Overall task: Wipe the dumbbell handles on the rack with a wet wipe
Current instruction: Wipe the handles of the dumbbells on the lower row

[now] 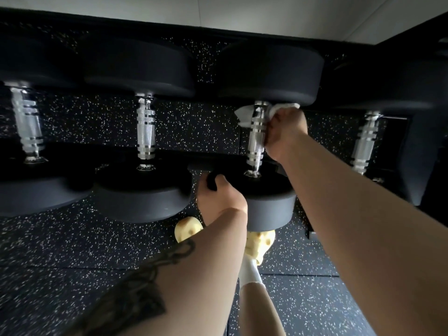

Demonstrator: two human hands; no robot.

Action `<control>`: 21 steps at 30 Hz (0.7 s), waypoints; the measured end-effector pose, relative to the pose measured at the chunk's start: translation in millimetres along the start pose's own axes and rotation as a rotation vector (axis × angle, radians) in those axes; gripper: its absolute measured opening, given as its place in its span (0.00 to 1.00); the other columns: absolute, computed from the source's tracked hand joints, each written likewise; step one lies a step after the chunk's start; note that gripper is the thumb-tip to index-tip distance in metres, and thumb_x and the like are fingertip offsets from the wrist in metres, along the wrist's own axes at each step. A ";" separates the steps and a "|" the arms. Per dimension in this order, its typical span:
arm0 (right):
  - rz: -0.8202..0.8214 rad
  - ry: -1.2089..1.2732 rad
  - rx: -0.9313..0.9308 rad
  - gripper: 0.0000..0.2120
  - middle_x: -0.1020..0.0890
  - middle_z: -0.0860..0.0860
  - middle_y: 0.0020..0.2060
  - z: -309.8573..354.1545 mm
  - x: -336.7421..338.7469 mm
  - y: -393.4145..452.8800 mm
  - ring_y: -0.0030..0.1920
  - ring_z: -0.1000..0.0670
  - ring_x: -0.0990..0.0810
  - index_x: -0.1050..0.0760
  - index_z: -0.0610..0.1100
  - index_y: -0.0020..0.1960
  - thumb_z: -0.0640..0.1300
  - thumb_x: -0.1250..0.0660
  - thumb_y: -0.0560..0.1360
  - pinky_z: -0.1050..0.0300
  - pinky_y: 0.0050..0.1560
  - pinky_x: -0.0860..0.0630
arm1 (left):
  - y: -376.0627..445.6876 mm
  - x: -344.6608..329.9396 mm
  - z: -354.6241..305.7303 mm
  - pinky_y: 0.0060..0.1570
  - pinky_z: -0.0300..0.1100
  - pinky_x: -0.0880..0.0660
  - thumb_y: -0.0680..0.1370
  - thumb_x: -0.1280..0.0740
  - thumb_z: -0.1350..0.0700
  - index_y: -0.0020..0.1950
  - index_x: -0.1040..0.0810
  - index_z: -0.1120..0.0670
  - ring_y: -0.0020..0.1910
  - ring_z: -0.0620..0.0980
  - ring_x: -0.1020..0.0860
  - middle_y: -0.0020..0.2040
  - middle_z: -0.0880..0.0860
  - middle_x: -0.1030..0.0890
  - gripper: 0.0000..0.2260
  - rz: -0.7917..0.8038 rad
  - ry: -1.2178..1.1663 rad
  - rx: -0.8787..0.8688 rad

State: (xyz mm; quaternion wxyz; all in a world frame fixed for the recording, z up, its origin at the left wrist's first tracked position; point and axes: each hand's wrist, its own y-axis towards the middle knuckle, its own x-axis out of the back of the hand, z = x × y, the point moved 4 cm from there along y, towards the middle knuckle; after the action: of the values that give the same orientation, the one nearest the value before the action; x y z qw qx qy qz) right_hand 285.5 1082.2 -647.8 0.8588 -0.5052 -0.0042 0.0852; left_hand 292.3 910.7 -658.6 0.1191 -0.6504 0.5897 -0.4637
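Several black dumbbells with knurled chrome handles lie side by side on a dark rack [397,122]. My right hand [283,132] grips a white wet wipe [244,115] wrapped round the upper end of the third dumbbell's handle [255,144]. The wipe sticks out to the left of the handle and above my knuckles. My left hand [220,197] holds the near black head [269,202] of that same dumbbell at its left edge, fingers curled over the top. Its fingertips are hidden in shadow.
Neighbouring handles stand to the left [145,132], far left [26,124] and right [366,144]. Below is black speckled rubber floor [72,238]. My feet in pale yellow clogs [188,230] show under the dumbbell. A light wall [218,10] runs behind the rack.
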 end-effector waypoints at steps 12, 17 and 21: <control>-0.167 -0.546 0.223 0.07 0.19 0.46 0.39 10.3 12.1 8.3 0.42 0.48 0.18 0.24 0.42 0.39 0.41 0.37 0.75 0.45 0.53 0.20 | -1.3 0.0 -1.9 0.44 0.37 0.36 0.76 0.38 0.55 0.54 0.21 0.46 0.42 0.50 0.26 0.42 0.46 0.23 0.10 0.010 0.019 -0.010; -0.039 -0.861 0.199 0.08 0.18 0.43 0.37 -17.4 47.1 -1.7 0.39 0.45 0.18 0.22 0.44 0.36 0.40 0.34 0.74 0.46 0.49 0.19 | -2.6 0.7 -3.7 0.42 0.37 0.36 0.77 0.38 0.55 0.52 0.22 0.46 0.41 0.50 0.27 0.40 0.45 0.24 0.09 0.007 0.030 -0.015; 0.107 -1.362 0.220 0.07 0.19 0.46 0.43 -30.0 55.5 -3.5 0.42 0.46 0.21 0.20 0.46 0.51 0.41 0.35 0.75 0.56 0.38 0.26 | -3.5 0.9 -3.0 0.45 0.37 0.35 0.77 0.38 0.54 0.58 0.21 0.46 0.43 0.51 0.26 0.44 0.47 0.23 0.12 0.005 0.020 0.006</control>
State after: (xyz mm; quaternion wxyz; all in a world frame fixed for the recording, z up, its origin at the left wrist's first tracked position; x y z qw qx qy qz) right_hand 343.5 1062.8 -663.7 0.7056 -0.2485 -0.5091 0.4257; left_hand 292.3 912.1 -654.1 0.1164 -0.6437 0.5911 -0.4718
